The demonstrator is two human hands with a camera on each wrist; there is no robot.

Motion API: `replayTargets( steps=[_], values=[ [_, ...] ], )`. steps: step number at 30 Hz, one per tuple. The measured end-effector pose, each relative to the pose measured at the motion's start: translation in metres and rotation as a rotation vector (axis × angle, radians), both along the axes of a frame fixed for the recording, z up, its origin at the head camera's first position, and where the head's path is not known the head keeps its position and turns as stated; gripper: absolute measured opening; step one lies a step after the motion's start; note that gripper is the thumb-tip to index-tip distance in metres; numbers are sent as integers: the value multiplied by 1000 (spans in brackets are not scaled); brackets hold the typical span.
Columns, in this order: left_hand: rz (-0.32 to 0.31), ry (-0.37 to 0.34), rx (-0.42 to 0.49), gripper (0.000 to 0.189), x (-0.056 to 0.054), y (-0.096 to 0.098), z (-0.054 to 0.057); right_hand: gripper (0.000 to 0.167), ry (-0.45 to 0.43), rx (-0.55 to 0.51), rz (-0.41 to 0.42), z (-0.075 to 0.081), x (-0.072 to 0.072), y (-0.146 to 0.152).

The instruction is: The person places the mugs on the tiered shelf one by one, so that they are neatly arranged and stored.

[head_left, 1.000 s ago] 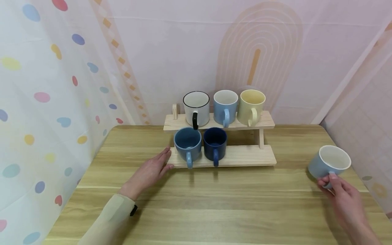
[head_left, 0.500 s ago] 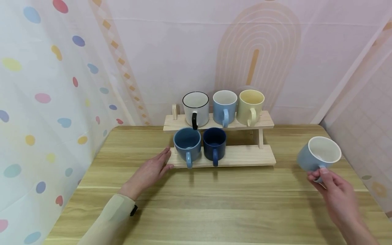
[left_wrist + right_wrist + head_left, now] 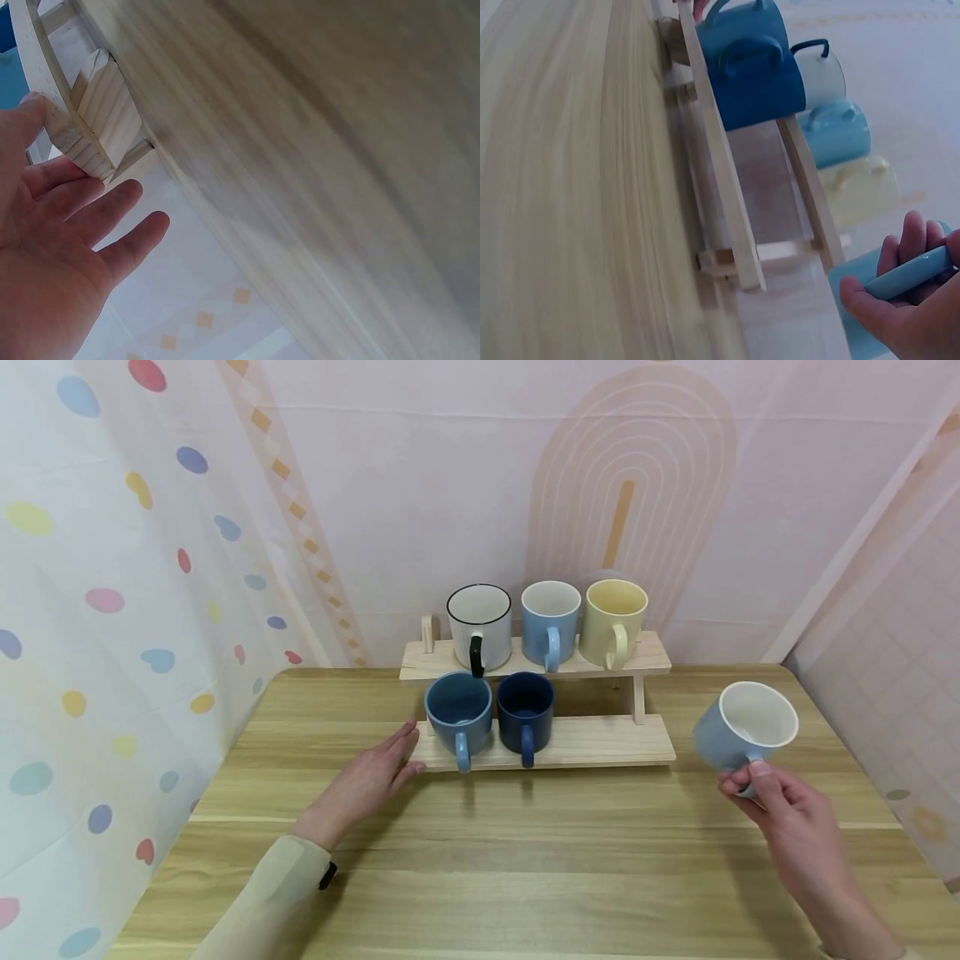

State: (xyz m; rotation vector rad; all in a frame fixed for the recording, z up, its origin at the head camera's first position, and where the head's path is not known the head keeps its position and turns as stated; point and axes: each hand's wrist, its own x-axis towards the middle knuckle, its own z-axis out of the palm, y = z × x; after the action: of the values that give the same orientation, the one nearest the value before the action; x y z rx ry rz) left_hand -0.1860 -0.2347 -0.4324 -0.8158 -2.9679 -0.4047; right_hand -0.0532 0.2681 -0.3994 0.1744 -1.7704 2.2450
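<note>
My right hand point(image 3: 798, 839) pinches the handle of a light blue mug point(image 3: 716, 735) with a white inside. It holds the mug tilted, right of the two-tier wooden rack point(image 3: 615, 739). In the right wrist view, thumb and fingers close round the handle point(image 3: 907, 276). My left hand point(image 3: 367, 781) rests at the left end of the rack's lower board, fingers fairly straight. The left wrist view has its thumb touching the board point(image 3: 86, 150) and the outer fingers spread. On the lower board stand a medium-blue mug point(image 3: 459, 714) and a navy mug point(image 3: 525, 714).
The upper board point(image 3: 656, 652) carries a white mug point(image 3: 483, 627) with black rim and handle, a light blue mug point(image 3: 550, 622) and a pale yellow mug point(image 3: 611, 627). Behind the wood-grain table point(image 3: 525, 877) hangs a patterned curtain point(image 3: 405, 493).
My right hand has carried the light blue mug leftward and a little farther back, toward the rack, and the mug leans more. The left hand and the rack's mugs stay put.
</note>
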Motion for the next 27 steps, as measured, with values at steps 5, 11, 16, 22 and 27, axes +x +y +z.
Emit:
replayTargets(
  steps=[5, 11, 16, 22, 27],
  values=[
    [0, -1, 3, 65, 0, 0, 0, 27, 0, 26, 11, 4, -3, -11],
    [-3, 7, 9, 65, 0, 0, 0, 27, 7, 22, 24, 5, -7, -25],
    [1, -7, 8, 65, 0, 0, 0, 27, -17, 43, 31, 7, -10, -36],
    [-3, -14, 11, 65, 0, -1, 1, 28, -28, 76, 49, 10, -14, -48],
    [-7, -9, 8, 65, 0, -1, 1, 29, -38, 87, 61, 9, -18, -58]
  ],
)
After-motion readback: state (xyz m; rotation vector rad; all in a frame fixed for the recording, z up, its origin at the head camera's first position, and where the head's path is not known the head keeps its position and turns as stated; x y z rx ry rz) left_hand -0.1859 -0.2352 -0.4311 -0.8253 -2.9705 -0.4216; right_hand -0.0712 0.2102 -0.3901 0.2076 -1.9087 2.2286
